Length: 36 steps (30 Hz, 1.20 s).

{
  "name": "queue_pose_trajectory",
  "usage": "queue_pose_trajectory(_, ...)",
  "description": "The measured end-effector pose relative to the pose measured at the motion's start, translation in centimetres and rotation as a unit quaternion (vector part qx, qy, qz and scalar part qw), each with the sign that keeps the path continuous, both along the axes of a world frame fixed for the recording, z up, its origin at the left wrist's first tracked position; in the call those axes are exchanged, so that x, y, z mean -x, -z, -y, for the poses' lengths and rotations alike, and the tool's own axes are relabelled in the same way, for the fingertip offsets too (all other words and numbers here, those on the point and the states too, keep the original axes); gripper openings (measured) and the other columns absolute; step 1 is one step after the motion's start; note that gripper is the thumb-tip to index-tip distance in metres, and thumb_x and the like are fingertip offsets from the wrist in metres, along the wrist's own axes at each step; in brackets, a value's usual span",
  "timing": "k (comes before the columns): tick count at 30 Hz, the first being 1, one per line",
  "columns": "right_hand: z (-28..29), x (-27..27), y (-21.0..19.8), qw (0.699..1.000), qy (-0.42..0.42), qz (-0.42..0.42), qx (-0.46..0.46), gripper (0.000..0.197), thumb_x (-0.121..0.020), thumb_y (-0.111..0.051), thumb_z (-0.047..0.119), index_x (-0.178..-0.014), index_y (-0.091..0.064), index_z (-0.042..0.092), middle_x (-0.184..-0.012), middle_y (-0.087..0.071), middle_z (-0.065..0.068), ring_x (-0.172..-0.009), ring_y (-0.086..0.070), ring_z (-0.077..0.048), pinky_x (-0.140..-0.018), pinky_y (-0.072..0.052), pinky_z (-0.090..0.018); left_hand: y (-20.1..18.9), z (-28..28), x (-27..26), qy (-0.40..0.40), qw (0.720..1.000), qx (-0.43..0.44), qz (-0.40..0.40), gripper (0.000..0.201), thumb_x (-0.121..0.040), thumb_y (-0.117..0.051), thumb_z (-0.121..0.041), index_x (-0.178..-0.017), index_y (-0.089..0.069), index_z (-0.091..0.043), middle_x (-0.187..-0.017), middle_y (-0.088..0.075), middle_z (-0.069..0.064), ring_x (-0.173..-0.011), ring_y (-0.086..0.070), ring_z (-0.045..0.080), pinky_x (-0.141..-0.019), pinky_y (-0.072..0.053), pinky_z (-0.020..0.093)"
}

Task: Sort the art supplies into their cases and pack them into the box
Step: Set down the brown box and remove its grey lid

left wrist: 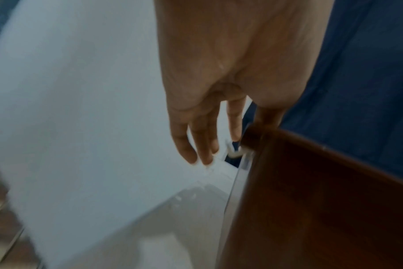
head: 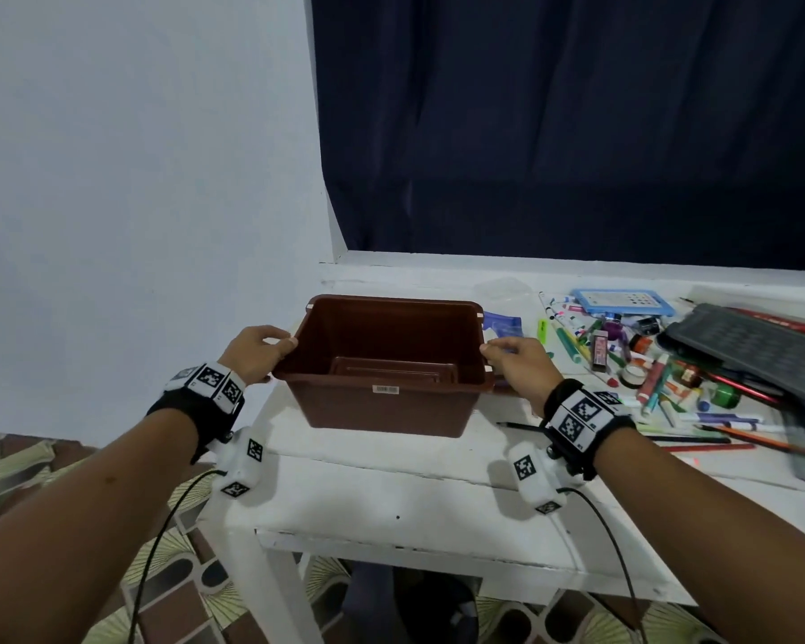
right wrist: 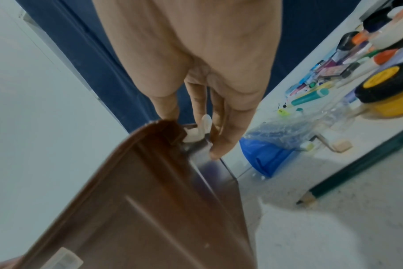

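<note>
A brown plastic box (head: 382,404) stands open on the left end of the white table (head: 391,499). A flat brown piece (head: 391,370) lies inside at its bottom. My left hand (head: 280,343) holds the left rim, thumb hooked over the edge. In the left wrist view my left hand (left wrist: 235,134) has straight fingers hanging outside the box wall (left wrist: 322,200). My right hand (head: 493,350) grips the right rim. In the right wrist view my right hand (right wrist: 196,116) has fingers on a clear side clip (right wrist: 196,132) of the box (right wrist: 161,209). Loose markers, pens and paint jars (head: 647,364) are heaped at right.
A black case (head: 754,350), a blue-framed case (head: 623,302) and a clear case (head: 503,288) lie among the supplies. A blue plastic bag (right wrist: 265,156) sits just right of the box. Pencils (head: 716,439) lie near the front edge. A dark curtain (head: 577,132) hangs behind.
</note>
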State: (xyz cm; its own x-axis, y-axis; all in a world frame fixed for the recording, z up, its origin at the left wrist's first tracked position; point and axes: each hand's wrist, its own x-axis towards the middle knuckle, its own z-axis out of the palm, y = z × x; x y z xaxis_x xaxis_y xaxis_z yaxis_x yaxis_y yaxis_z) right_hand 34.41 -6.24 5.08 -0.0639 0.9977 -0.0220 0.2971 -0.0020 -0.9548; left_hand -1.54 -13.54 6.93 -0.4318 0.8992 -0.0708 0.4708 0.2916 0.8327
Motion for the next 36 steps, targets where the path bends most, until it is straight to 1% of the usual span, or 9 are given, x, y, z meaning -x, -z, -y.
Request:
queue_pose_trajectory(3,-0.2,-1.6,-1.6,1.0,0.014,-0.004,0.002,0.015,-0.093,-0.064,0.018,-0.102,-0.068,0.007,-0.09,-0.064,-0.005,-0.072,-0.06,-0.017,-0.062,-0.055,-0.03,-2.6,-1.3,-0.3,0.0,0.985,-0.01,-0.173,0.026,-0.087,-0.066,-0.028,-0.11,-0.068,-0.017,-0.11,-0.07,0.01,-0.106,-0.062,0.026,-0.1,-0.043,0.037)
queue_pose_trajectory(6,-1.0,-4.5,-3.4,1.0,0.022,-0.01,0.017,0.01,-0.094,-0.06,0.013,-0.099,-0.066,0.007,-0.089,-0.064,-0.009,-0.074,-0.06,-0.021,-0.063,-0.057,-0.032,-5.8,-3.7,-2.8,0.048,0.97,-0.053,-0.232,0.026,-0.087,-0.065,-0.026,-0.11,-0.069,-0.015,-0.11,-0.069,0.008,-0.107,-0.061,0.026,-0.095,-0.042,0.031)
queue_pose_trajectory(13,-2.9,-13.3,-5.7,0.994,0.107,-0.033,0.006,0.009,-0.094,-0.058,0.005,-0.099,-0.064,0.001,-0.087,-0.062,-0.01,-0.069,-0.057,-0.02,-0.05,-0.05,-0.027,-9.3,-12.5,-15.6,0.21,0.956,-0.1,-0.18,0.009,-0.086,-0.064,-0.022,-0.088,-0.071,-0.016,-0.084,-0.072,0.005,-0.084,-0.069,0.019,-0.083,-0.053,0.03)
queue_pose_trajectory(17,-2.8,-20.3,-5.6,0.986,0.169,-0.011,0.004,0.01,-0.095,-0.057,0.005,-0.101,-0.063,0.0,-0.081,-0.06,-0.008,-0.061,-0.057,-0.018,-0.051,-0.05,-0.028,-9.3,-16.8,-25.4,0.319,0.936,-0.089,-0.121,0.007,-0.086,-0.064,-0.02,-0.082,-0.068,-0.016,-0.092,-0.072,0.009,-0.081,-0.071,0.021,-0.066,-0.051,0.027)
queue_pose_trajectory(23,-2.2,-31.5,-3.7,0.959,0.281,-0.005,0.019,0.009,-0.094,-0.058,0.006,-0.099,-0.063,0.001,-0.086,-0.061,-0.01,-0.07,-0.063,-0.02,-0.055,-0.055,-0.029,-7.8,-20.9,-39.6,0.417,0.903,-0.066,-0.075,0.011,-0.086,-0.062,-0.016,-0.076,-0.068,-0.017,-0.083,-0.069,0.006,-0.085,-0.072,0.026,-0.068,-0.053,0.032)
queue_pose_trajectory(28,-3.1,-40.6,-2.4,0.941,0.333,-0.002,0.052,0.01,-0.094,-0.055,0.002,-0.085,-0.058,0.004,-0.073,-0.054,-0.011,-0.056,-0.056,-0.019,-0.047,-0.053,-0.027,-4.3,-24.0,-48.9,0.437,0.896,-0.047,-0.07,0.014,-0.086,-0.062,-0.016,-0.074,-0.069,-0.016,-0.075,-0.068,0.001,-0.077,-0.068,0.022,-0.059,-0.045,0.022)
queue_pose_trajectory(31,-5.1,-46.0,-1.5,0.933,0.352,0.005,0.077,0.011,-0.092,-0.057,0.003,-0.082,-0.056,0.003,-0.078,-0.055,-0.014,-0.062,-0.056,-0.023,-0.055,-0.051,-0.029,-1.8,-26.6,-53.2,0.426,0.901,-0.036,-0.068,0.012,-0.083,-0.064,-0.011,-0.074,-0.072,-0.011,-0.073,-0.067,0.002,-0.082,-0.067,0.03,-0.07,-0.055,0.036)
queue_pose_trajectory(33,-6.7,-49.3,-0.6,0.925,0.364,0.023,0.107,0.008,-0.091,-0.06,0.006,-0.083,-0.058,0.002,-0.078,-0.058,-0.014,-0.065,-0.058,-0.026,-0.057,-0.052,-0.03,-0.3,-28.4,-55.8,0.417,0.905,-0.03,-0.081,0.013,-0.084,-0.063,-0.012,-0.075,-0.072,-0.011,-0.084,-0.07,0.007,-0.095,-0.065,0.034,-0.082,-0.053,0.039)
queue_pose_trajectory(36,-8.9,-52.8,1.2,0.918,0.349,0.032,0.184,0.012,-0.09,-0.062,0.01,-0.087,-0.06,-0.002,-0.08,-0.059,-0.017,-0.061,-0.057,-0.028,-0.059,-0.054,-0.034,2.0,-30.8,-58.8,0.376,0.918,-0.018,-0.129,0.012,-0.088,-0.062,-0.017,-0.093,-0.072,-0.013,-0.108,-0.065,0.005,-0.102,-0.06,0.03,-0.082,-0.046,0.032)
